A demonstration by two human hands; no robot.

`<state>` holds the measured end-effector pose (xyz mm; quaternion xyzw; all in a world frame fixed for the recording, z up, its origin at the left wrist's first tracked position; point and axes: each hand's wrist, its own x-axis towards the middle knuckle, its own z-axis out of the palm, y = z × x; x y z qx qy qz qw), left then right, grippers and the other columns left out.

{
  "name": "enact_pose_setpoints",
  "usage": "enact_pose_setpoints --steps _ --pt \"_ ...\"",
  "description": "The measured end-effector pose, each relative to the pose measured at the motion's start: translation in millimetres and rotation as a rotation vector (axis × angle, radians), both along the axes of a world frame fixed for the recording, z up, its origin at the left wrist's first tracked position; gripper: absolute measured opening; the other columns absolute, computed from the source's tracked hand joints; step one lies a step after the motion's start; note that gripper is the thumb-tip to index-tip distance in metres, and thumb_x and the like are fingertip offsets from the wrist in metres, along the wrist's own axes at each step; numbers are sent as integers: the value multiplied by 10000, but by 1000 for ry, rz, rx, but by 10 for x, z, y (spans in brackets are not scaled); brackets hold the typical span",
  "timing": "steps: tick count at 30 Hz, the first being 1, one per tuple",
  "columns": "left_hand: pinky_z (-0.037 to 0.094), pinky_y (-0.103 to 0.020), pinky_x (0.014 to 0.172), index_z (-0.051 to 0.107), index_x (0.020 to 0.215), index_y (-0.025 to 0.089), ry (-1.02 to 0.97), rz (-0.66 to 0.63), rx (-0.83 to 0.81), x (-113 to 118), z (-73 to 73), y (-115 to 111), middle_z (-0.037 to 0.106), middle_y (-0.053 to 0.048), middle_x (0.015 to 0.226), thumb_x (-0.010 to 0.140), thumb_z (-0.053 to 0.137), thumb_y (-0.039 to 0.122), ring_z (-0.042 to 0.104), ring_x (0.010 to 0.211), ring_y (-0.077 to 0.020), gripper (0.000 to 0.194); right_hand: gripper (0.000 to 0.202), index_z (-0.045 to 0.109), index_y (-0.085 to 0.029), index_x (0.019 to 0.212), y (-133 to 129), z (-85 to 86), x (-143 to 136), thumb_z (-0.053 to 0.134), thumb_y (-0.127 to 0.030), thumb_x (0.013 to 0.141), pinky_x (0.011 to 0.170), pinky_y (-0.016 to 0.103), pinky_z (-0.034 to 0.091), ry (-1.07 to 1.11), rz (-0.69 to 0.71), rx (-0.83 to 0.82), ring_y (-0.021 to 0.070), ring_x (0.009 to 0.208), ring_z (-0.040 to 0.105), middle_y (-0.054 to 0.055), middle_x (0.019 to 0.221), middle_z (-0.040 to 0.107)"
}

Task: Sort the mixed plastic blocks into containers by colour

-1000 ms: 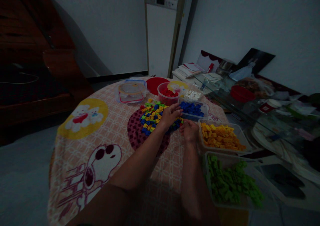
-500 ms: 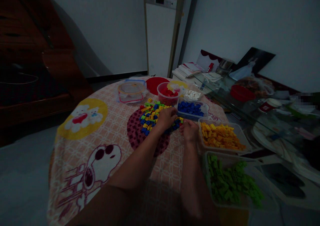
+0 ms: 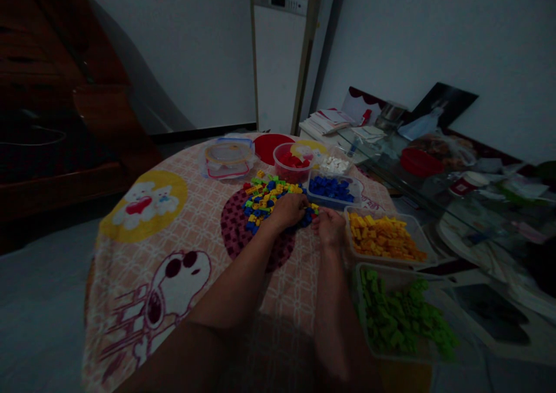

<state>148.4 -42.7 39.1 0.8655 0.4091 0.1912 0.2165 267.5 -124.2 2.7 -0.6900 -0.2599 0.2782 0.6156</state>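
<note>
A pile of mixed coloured bricks (image 3: pixel 264 199) lies on the patterned tablecloth. Over its right part rests my left hand (image 3: pixel 289 210), fingers curled down among the bricks; what they grip is hidden. Just right of the pile, my right hand (image 3: pixel 329 226) is closed, its fingertips by a few bricks at the pile's edge; its contents are too small to name. Behind the hands stands a tub of blue bricks (image 3: pixel 330 189). A tub of yellow bricks (image 3: pixel 384 236) is beside my right hand, and a tub of green bricks (image 3: pixel 403 315) sits nearer.
A round tub of red bricks (image 3: pixel 293 162) and a container of white bricks (image 3: pixel 334 164) stand at the back. Stacked clear lids (image 3: pixel 228 156) lie back left, near a red round lid (image 3: pixel 271 148). A cluttered glass table (image 3: pixel 391 178) adjoins on the right.
My left hand has moved slightly down and towards me, lower over the pile. My right hand has hardly moved.
</note>
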Motion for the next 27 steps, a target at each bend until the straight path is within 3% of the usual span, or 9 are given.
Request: enact_pose_setpoints --steps 4,8,14,16,19,22,27 --pt "521 -293 762 772 936 198 -153 -13 -79 -60 39 64 751 -25 785 728 658 126 693 769 -200 248 261 700 -155 872 3 2 3 551 -350 780 403 216 396 5 6 -1 129 395 531 -53 479 582" --pt "477 -231 598 762 924 169 -372 -57 -258 -115 50 112 682 24 623 742 639 180 611 572 -132 221 280 706 -151 896 18 -28 13 555 -354 777 414 220 403 17 -2 0 126 393 524 -53 490 590" --pt "422 -203 484 744 956 151 -623 -3 -486 -4 -38 107 603 48 542 791 636 257 531 456 -97 223 300 717 -151 900 20 -42 6 551 -374 785 427 217 418 -6 6 5 121 403 531 -49 491 592" --pt "486 -222 539 729 1015 142 -747 11 -554 78 -78 83 658 22 623 792 651 239 596 518 -110 255 284 711 -154 878 21 -39 5 553 -371 784 424 221 420 5 1 6 123 399 527 -49 488 587" --pt "585 -297 753 694 1135 126 -944 -7 -611 186 -129 36 757 -72 925 770 681 189 727 802 -169 371 271 704 -155 868 22 -37 9 561 -369 784 415 223 410 14 -2 13 128 398 529 -48 487 583" --pt "580 -365 911 668 1212 119 -1014 -37 -605 228 -163 15 743 -139 1150 766 691 181 719 1053 -230 451 288 707 -154 882 18 -38 7 573 -391 789 404 219 389 9 4 15 129 396 530 -49 487 583" --pt "580 -408 929 699 1164 118 -934 -51 -516 155 -164 94 751 -142 1124 769 696 224 724 1017 -241 409 277 707 -154 889 14 -6 -13 566 -371 790 405 222 392 10 -8 5 132 399 532 -48 483 584"
